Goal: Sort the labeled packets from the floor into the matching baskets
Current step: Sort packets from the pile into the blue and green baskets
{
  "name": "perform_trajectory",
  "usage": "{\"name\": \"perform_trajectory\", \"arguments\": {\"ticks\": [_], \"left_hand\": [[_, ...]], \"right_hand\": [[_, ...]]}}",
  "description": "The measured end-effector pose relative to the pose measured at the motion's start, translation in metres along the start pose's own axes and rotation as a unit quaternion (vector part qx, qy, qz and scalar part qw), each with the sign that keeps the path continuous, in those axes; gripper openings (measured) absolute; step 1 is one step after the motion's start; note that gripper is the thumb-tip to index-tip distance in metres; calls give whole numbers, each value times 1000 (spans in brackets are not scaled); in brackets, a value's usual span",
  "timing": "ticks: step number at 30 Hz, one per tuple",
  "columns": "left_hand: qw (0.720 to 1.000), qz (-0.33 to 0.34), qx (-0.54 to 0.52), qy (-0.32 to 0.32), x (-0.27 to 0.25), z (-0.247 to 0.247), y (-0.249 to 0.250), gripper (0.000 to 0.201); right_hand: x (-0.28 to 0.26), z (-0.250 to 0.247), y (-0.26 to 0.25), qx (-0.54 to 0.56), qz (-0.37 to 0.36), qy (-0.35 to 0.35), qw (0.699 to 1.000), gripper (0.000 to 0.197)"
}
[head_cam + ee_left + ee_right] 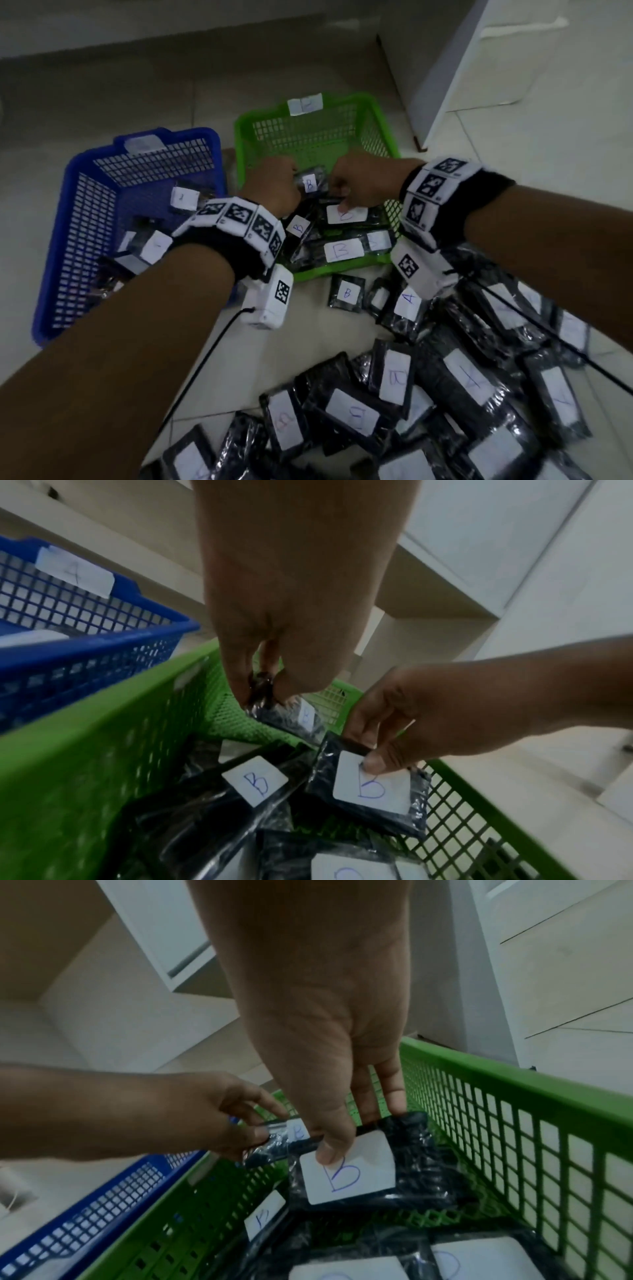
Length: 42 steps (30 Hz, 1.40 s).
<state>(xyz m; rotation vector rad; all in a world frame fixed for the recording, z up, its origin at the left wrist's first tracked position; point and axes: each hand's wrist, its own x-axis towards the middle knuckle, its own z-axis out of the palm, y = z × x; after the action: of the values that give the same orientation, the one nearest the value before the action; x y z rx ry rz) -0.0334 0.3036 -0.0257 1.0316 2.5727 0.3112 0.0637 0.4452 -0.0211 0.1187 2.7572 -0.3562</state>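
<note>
Both hands hover over the green basket, which holds several black packets labelled B. My left hand pinches the edge of a small black packet marked B; the left wrist view shows the fingertips closed on its plastic edge and the small packet hanging below. My right hand pinches a larger B packet, thumb on its white label, fingers behind its top edge. The blue basket, tagged A, stands left of the green one with a few packets inside.
A pile of black labelled packets covers the tiled floor at lower right. A loose B packet and an A packet lie just in front of the green basket. A white cabinet stands at the back right.
</note>
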Motion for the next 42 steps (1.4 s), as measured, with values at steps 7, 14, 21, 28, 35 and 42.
{"name": "perform_trajectory", "arguments": {"ticks": [7, 14, 21, 28, 35, 42], "left_hand": [[999, -11, 43, -28, 32, -5, -9, 46], [942, 303, 22, 142, -42, -43, 5, 20], [862, 473, 181, 1, -113, 22, 23, 19], [882, 373, 269, -98, -133, 79, 35, 27], [880, 304, 348, -110, -146, 119, 17, 66], [938, 298, 174, -39, -144, 116, 1, 33]], "right_hand": [[-3, -6, -1, -112, -18, -58, 992, 41], [-29, -23, -1, -25, -20, -1, 999, 25], [-89, -1, -25, 32, -29, -29, 999, 15], [-126, 16, -31, -6, -25, 38, 999, 15], [-144, 71, -25, -47, -28, -55, 997, 39], [-147, 91, -25, -154, -29, -76, 985, 45]]}}
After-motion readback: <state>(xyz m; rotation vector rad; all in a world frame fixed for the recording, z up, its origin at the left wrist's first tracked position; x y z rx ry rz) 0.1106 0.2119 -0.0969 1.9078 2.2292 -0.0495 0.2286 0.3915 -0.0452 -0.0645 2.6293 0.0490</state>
